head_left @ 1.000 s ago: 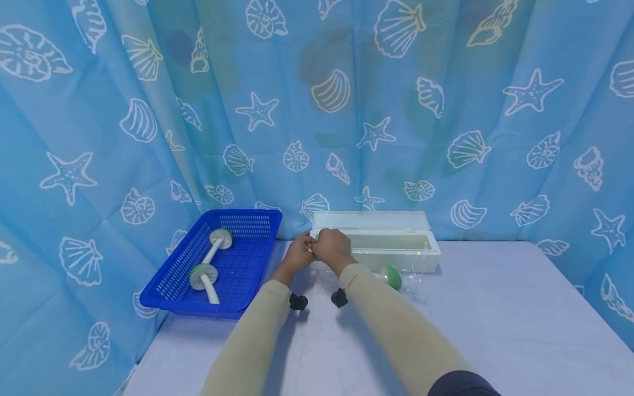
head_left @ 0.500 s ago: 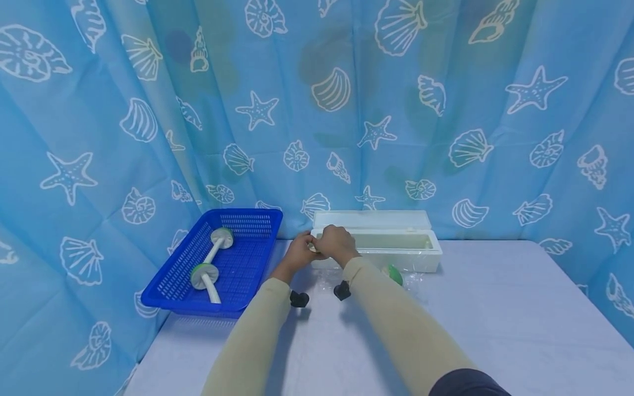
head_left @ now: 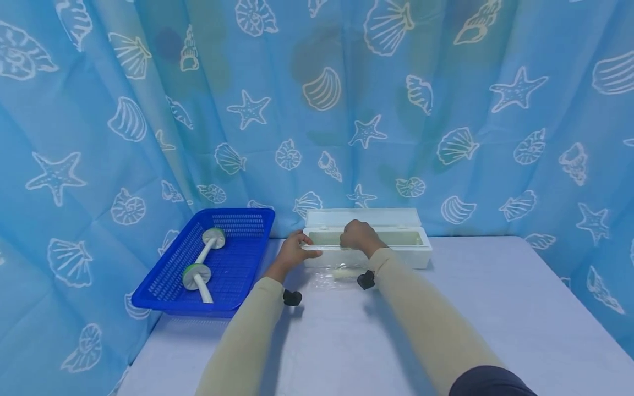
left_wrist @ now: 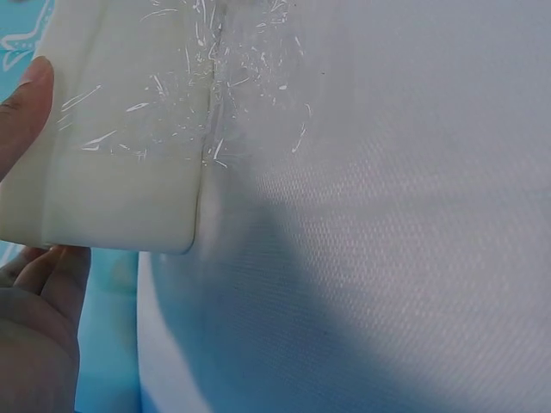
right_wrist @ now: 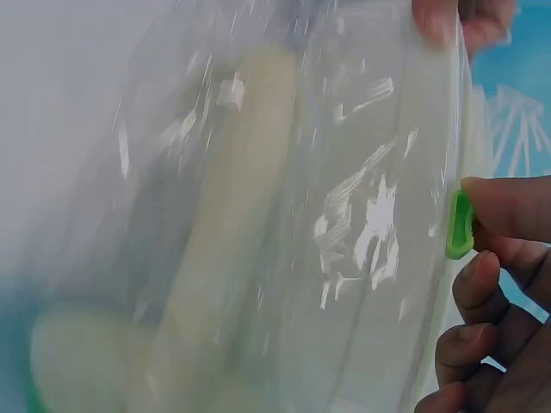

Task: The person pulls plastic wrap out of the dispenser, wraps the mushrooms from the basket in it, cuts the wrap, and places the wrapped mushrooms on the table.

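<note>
A long white cling film dispenser lies with its lid raised along the back of the table. Clear film hangs over its front onto the tabletop. My left hand grips the dispenser's left end, its thumb on the long edge and its fingers at the end face. With my right hand I pinch a small green slide cutter at the dispenser's rim. Under the film lies a mushroom-shaped item with a pale stem; in the head view my right forearm hides its green cap.
At the left stands a blue plastic basket holding two similar items: a far mushroom-shaped one and a nearer one. A blue shell-patterned curtain hangs behind the white-covered table.
My right hand has slid right along the dispenser, away from the left hand. The left hand stays at the left end. The head view has shifted slightly.
</note>
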Demonstrator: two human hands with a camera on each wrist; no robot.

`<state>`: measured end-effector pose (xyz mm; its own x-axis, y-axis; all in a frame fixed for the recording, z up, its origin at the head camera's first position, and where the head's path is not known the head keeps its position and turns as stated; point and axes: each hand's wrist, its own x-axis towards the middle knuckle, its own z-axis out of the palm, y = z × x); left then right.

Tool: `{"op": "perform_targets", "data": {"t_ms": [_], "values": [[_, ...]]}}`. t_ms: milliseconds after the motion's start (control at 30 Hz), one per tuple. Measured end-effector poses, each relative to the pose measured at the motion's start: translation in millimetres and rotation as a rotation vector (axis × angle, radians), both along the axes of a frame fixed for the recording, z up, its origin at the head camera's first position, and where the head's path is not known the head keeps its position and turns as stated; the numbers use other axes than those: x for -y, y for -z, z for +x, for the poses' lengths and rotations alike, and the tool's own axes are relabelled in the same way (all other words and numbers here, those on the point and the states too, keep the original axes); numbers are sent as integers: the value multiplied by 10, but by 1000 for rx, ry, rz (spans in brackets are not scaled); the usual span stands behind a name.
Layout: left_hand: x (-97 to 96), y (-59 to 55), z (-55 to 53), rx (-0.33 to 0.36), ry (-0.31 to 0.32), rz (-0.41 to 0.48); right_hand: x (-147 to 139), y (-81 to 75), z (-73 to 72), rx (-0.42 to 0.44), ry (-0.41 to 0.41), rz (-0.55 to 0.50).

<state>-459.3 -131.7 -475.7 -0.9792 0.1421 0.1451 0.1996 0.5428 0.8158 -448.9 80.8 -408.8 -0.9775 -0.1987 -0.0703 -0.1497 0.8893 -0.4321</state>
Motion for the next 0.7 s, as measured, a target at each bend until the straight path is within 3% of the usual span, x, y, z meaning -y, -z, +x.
{"op": "perform_targets", "data": {"t_ms": [300, 467, 700], "values": [[9, 22, 19, 5, -8, 17, -745, 27, -99, 33, -100, 130], [12, 31, 0, 14, -10, 21, -1279, -12, -58, 74, -36, 141], [-2, 15, -1, 9, 11, 11, -1886, -33, 77, 263, 163, -57]]}}
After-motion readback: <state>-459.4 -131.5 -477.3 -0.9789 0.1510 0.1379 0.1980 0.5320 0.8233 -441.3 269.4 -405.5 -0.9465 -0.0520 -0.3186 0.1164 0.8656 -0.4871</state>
